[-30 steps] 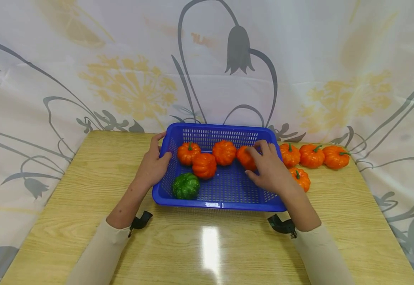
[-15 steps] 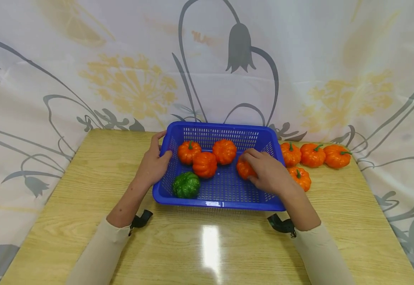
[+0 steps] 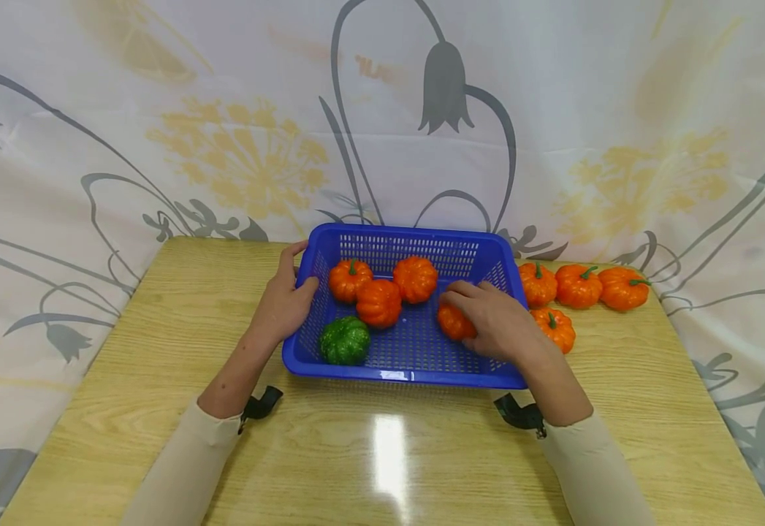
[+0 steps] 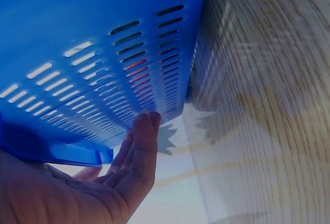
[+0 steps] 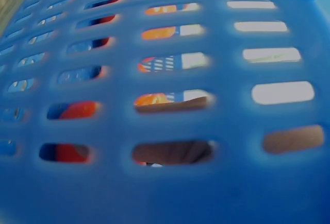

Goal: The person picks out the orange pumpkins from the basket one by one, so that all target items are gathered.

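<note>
A blue plastic basket (image 3: pixel 356 372) with slotted walls rests on the table. My left hand (image 3: pixel 283 305) grips its left rim, thumb over the edge; in the left wrist view the fingers (image 4: pixel 139 165) curl under the rim beside the outer wall. Inside the basket's right half, my right hand (image 3: pixel 497 321) holds an orange pumpkin (image 3: pixel 453 322), its fingers bent over the top and partly hiding it. The right wrist view is mostly filled by the basket's slotted wall (image 5: pixel 118 198), with bits of orange and hand behind the slots.
A green pumpkin (image 3: pixel 345 341) sits in the basket's near left corner. Behind it are orange pumpkins (image 3: pixel 378 304), one with a green stem. Several more orange pumpkins (image 3: pixel 578 286) stand on the wooden table (image 3: pixel 625 380) right of the basket. A patterned curtain (image 3: pixel 382 146) hangs along the back.
My right hand has lowered onto the orange pumpkin, closed its fingers around it and shifted it slightly toward me. The left hand keeps its grip on the basket rim.
</note>
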The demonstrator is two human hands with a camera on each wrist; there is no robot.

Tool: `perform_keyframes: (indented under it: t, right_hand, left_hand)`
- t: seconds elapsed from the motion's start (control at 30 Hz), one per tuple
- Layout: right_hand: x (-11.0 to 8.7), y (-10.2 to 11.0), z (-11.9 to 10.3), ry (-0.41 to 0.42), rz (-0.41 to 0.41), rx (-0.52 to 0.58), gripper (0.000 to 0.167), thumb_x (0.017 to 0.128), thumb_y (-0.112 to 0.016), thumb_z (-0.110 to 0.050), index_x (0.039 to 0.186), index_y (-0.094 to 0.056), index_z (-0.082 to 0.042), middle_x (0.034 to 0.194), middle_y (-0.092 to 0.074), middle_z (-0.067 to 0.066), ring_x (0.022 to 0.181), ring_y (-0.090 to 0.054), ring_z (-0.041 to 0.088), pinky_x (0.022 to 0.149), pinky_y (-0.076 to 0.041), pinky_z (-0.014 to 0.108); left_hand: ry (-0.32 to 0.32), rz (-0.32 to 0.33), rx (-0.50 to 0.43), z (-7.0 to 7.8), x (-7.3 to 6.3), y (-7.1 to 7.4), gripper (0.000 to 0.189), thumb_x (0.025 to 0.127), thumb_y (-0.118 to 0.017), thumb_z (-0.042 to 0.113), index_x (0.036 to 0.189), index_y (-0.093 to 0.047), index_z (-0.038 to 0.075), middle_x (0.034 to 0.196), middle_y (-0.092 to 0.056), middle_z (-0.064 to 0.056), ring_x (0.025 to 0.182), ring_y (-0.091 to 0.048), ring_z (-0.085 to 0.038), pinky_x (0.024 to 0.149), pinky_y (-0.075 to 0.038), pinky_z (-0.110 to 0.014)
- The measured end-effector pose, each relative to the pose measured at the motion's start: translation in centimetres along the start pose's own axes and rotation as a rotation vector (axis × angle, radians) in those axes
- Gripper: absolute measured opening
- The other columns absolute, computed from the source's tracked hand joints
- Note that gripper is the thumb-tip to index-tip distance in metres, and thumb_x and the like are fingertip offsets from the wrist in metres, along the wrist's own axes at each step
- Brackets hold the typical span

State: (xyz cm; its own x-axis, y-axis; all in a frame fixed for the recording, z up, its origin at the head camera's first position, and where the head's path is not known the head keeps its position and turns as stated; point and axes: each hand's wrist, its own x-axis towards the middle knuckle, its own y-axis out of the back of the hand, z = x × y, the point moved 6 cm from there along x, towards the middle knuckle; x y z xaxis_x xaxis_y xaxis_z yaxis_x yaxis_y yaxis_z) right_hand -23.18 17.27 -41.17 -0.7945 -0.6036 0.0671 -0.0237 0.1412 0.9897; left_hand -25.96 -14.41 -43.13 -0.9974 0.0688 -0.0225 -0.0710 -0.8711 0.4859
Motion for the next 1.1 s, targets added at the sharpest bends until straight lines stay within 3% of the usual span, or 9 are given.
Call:
perform_keyframes:
  t: [0.17, 0.43, 0.8, 1.1]
  right_hand:
    - [0.0, 0.4, -0.1, 0.005, 0.013, 0.025, 0.068, 0.074, -0.093, -0.007, 0.136, -0.068, -0.009, 0.141, -0.063, 0.012, 0.116, -0.060, 0.042, 0.101, -0.053, 0.053]
    - [-0.3, 1.0, -0.3, 0.046, 0.067, 0.098, 0.064, 0.076, -0.088, -0.010, 0.136, -0.068, -0.009, 0.143, -0.059, 0.015, 0.110, -0.056, 0.040, 0.098, -0.050, 0.051]
    - [-2.3, 2.7, -1.1, 0.096, 0.164, 0.160, 0.061, 0.080, -0.082, -0.009, 0.139, -0.066, -0.010, 0.147, -0.057, 0.016, 0.126, -0.052, 0.042, 0.106, -0.047, 0.055]
    - [-4.6, 4.5, -1.5, 0.103, 0.255, 0.172, 0.065, 0.078, -0.081, -0.008, 0.141, -0.064, -0.010, 0.146, -0.057, 0.016, 0.130, -0.052, 0.043, 0.102, -0.048, 0.060]
  left_hand:
    - [0.002, 0.001, -0.004, 0.1, 0.0, 0.0, 0.065, 0.109, -0.047, 0.023, 0.168, -0.023, 0.026, 0.130, -0.062, -0.020, 0.096, -0.072, -0.041, 0.075, -0.056, -0.044]
    - [0.006, 0.008, 0.004, 0.0, -0.1, 0.2, 0.065, 0.109, -0.047, 0.022, 0.168, -0.023, 0.026, 0.128, -0.062, -0.020, 0.094, -0.071, -0.039, 0.075, -0.055, -0.042]
    - [0.002, 0.008, -0.004, 0.1, -0.1, 0.1, 0.064, 0.108, -0.048, 0.021, 0.168, -0.024, 0.025, 0.129, -0.063, -0.020, 0.095, -0.072, -0.040, 0.076, -0.056, -0.043]
    - [0.002, -0.001, -0.013, 0.0, -0.1, -0.1, 0.064, 0.109, -0.047, 0.021, 0.168, -0.023, 0.025, 0.129, -0.063, -0.021, 0.094, -0.072, -0.040, 0.073, -0.057, -0.041]
